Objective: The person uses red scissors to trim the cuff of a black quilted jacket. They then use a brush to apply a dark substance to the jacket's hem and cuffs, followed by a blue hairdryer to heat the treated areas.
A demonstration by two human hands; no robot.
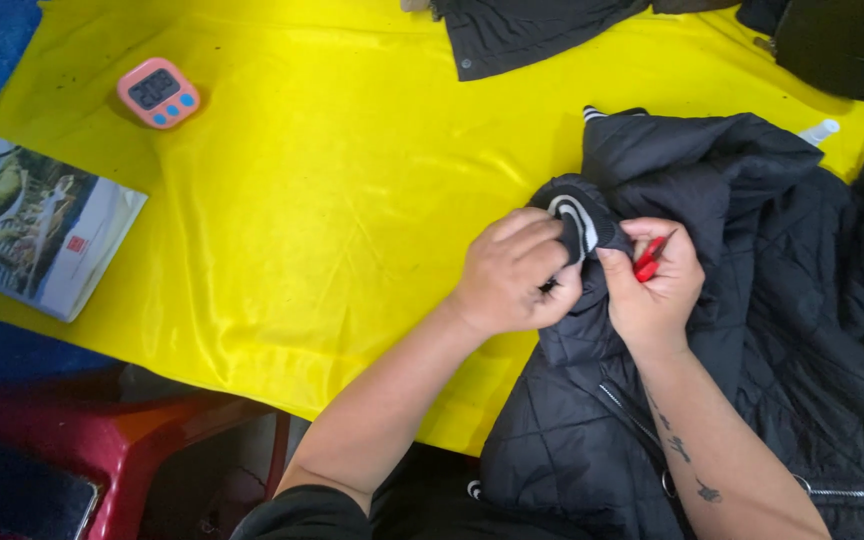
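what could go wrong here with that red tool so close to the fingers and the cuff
The right hand pinches a small red tool right beside the left hand, so a slip might nick a finger. Both hands bunch the striped cuff of the black quilted jacket, so the tool's tip could catch or cut fabric it should not. The glossy yellow cloth looks slippery, so the jacket may slide.

This looks like a small garment workshop or finishing bench. A shiny yellow cloth covers the worktable, black quilted jackets lie piled at the right and along the top edge, and a pink digital timer sits at upper left (beside a glossy booklet). A red plastic stool stands at lower left.
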